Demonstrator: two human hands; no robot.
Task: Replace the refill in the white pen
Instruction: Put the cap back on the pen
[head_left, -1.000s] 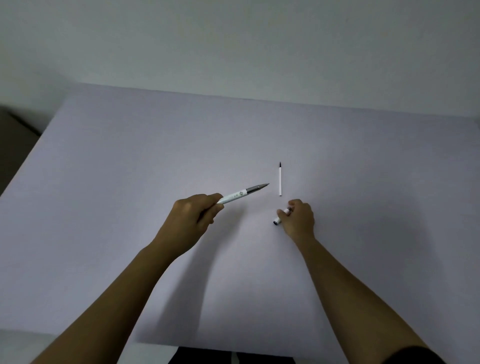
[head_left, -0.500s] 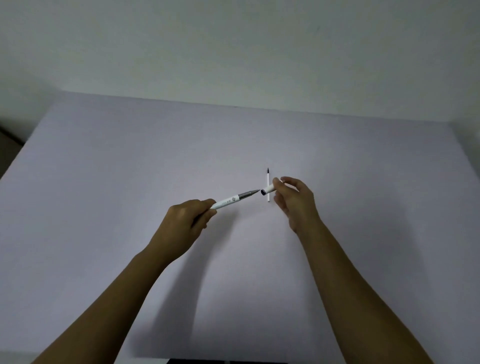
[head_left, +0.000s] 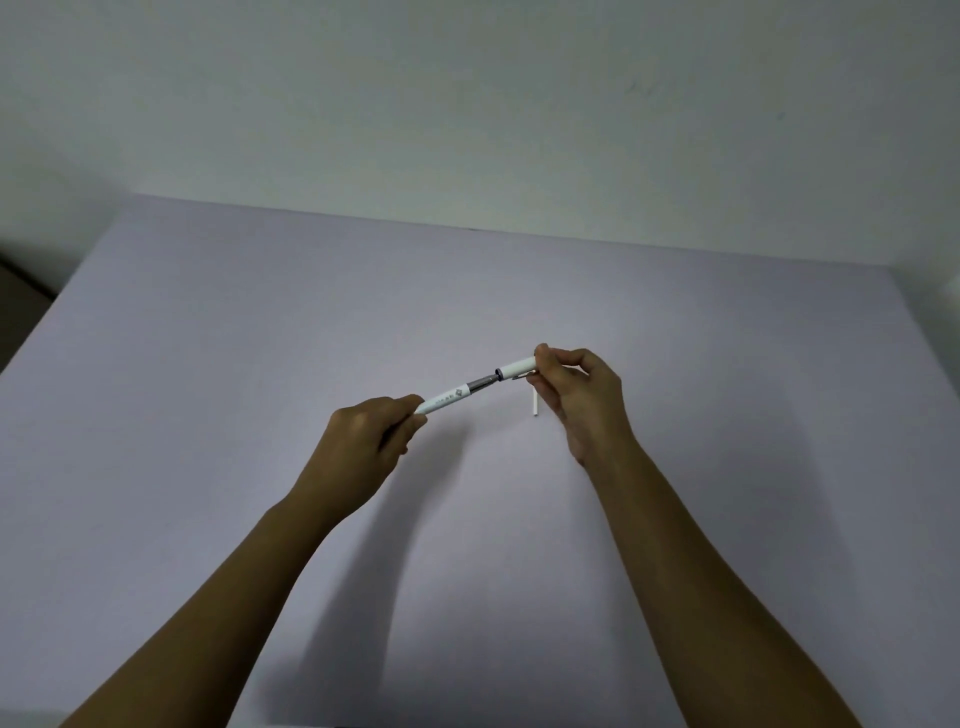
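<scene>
Fingers of our left hand (head_left: 363, 447) grip the white pen (head_left: 451, 399) above the table (head_left: 208, 364); our right hand (head_left: 576, 395) pinches the cap (head_left: 515, 368) at its grey tip. We see a refill (head_left: 535, 406) partly hidden behind that hand.

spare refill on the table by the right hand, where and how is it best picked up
Pinch the spare refill across its thin white shaft at the visible near end, coming from above. It lies flat on the table, its far part hidden behind the right hand, so that hand would need to free up first.
</scene>
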